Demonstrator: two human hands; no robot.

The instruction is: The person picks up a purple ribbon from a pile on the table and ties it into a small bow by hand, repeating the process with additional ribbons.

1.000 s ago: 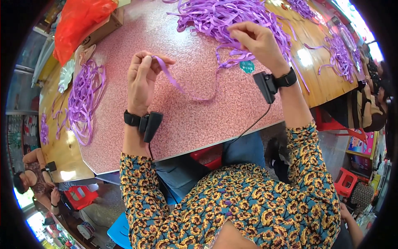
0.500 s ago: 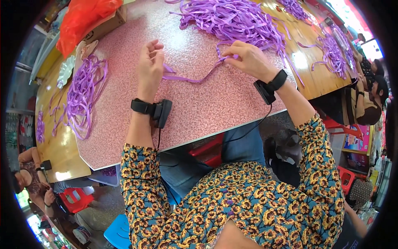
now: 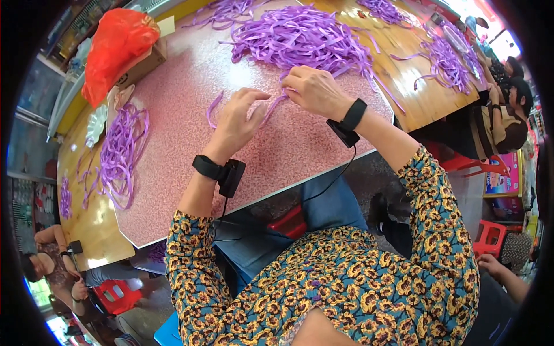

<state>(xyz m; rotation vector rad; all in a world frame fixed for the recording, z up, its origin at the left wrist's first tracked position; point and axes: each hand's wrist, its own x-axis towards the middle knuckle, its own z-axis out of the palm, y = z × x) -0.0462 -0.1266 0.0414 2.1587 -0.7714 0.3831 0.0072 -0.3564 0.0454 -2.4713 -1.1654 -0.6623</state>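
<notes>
A single purple ribbon [image 3: 279, 101] hangs from the closed fingertips of my right hand [image 3: 320, 92], over the pink speckled tabletop [image 3: 288, 150]. Its other stretch runs behind my left hand [image 3: 239, 121] and shows again as a loose curl on that hand's far side. My left hand is raised a little above the table, with the thumb and fingers apart. Just beyond my right hand lies a big heap of purple ribbons [image 3: 300, 37]. Black straps with small boxes sit on both wrists.
A looser bundle of purple ribbons [image 3: 122, 153] hangs over the table's left side. Behind it stand a cardboard box [image 3: 144, 66] and a red plastic bag [image 3: 118, 49]. More ribbons [image 3: 447, 63] lie on the wooden table at right. Other people sit at both sides.
My left hand has moved right, toward my right hand, and its fingers have spread. My right hand has shifted left with the ribbon. The view has turned slightly.
</notes>
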